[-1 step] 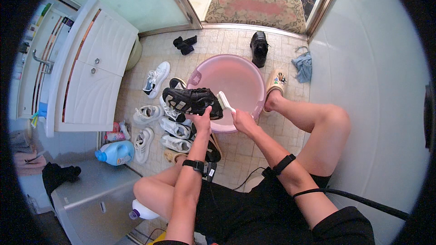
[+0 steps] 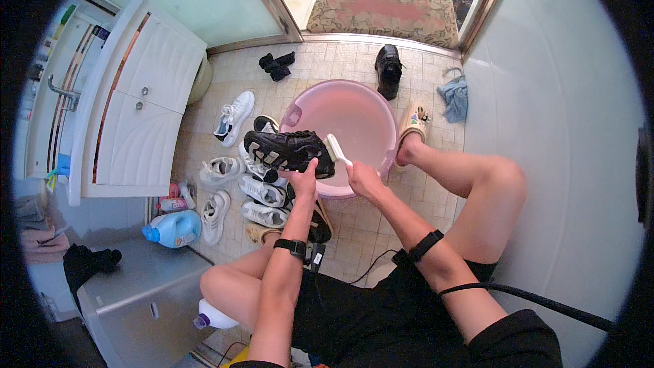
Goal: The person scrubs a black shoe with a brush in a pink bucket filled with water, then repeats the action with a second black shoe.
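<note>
My left hand grips a black sneaker with pale stripes, held sideways over the left rim of a pink basin. In my right hand is the handle of a white scrub brush. Its bristles touch the sneaker's right end, though my view of them is partly blocked. Under and beside the held sneaker, several white shoes stand on the floor, among them a white sneaker. A matching-looking black shoe rests beyond the basin. Whether the basin holds water is hard to make out.
Black socks and a blue cloth lie on the tiles. On the left are a white cabinet, a blue detergent bottle and a grey metal box. A patterned mat lies past the doorway. My clog-shod feet flank the basin.
</note>
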`<state>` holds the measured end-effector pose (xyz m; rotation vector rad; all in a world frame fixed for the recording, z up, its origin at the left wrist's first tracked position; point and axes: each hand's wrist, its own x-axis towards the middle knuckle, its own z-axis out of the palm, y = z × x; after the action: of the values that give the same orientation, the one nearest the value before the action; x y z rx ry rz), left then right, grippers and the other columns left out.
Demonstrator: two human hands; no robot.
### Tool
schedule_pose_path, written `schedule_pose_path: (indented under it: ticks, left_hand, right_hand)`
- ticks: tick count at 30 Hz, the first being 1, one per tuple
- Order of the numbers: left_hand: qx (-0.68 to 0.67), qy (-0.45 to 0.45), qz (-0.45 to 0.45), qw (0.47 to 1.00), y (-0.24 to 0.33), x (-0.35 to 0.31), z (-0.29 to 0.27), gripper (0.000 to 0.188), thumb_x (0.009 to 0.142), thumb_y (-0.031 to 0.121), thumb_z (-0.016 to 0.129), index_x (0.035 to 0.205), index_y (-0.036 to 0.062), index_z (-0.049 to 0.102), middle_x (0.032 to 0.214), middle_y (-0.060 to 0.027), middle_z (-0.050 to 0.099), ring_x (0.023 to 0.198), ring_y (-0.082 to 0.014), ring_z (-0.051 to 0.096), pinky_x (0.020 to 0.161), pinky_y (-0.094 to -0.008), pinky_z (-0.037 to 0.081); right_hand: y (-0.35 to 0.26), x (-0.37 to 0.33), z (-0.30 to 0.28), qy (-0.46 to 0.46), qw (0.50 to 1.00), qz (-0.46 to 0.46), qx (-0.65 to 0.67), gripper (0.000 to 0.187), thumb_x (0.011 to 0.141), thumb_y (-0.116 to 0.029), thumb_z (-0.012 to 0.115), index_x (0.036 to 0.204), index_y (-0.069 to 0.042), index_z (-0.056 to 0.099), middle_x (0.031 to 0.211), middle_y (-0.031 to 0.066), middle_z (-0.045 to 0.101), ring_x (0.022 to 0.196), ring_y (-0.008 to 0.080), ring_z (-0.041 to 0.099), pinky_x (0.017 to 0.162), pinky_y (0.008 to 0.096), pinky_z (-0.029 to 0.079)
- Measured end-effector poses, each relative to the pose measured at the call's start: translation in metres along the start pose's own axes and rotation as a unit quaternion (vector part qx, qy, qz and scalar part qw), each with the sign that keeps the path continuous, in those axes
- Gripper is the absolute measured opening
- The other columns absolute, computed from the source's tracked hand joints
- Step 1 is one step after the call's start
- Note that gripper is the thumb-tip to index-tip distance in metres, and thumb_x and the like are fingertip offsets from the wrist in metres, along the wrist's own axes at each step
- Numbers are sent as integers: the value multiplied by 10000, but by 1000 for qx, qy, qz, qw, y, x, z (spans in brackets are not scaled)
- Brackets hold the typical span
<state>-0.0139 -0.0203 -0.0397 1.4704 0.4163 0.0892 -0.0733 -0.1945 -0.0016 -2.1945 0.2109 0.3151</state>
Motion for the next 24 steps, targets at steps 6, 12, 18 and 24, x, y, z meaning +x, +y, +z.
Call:
schedule_pose_path:
  ticks: [6, 12, 18, 24]
  left_hand:
    - [-12, 32, -13, 999, -27, 15, -7, 902, 731, -66, 699, 1350, 39, 52, 1246, -111, 462, 1062, -243, 544, 846, -353, 526]
    - [-47, 37, -16, 998, -17, 7, 1, 909, 769, -64, 663, 1382, 68, 5, 1261, -122, 462, 1052, -249, 557, 845, -411, 546]
    - [-101, 50, -47, 993, 0, 1, 4, 942, 760, -44, 680, 1377, 59, -24, 1263, -130, 455, 1051, -254, 557, 856, -424, 535]
    - [-39, 73, 2, 997, -3, 6, 6, 855, 763, -38, 682, 1371, 22, 84, 1271, -133, 449, 1083, -236, 533, 858, -386, 528]
  right_hand:
    - [-47, 6, 0, 3, 999, -44, -17, 372, 964, -296, 382, 959, 23, 574, 849, 290, 616, 821, 470, 591, 757, 540, 458]
    - [0, 0, -5, -15, 999, 35, -36, 359, 967, -284, 372, 949, 21, 560, 875, 274, 621, 841, 456, 591, 769, 536, 460]
    - [-42, -7, -3, 2, 999, -50, 21, 360, 958, -279, 400, 937, 47, 551, 857, 311, 603, 839, 466, 589, 756, 548, 448]
    - [11, -6, 11, 26, 1000, 8, -6, 324, 958, -263, 408, 932, 40, 520, 779, 307, 590, 782, 491, 572, 714, 566, 434]
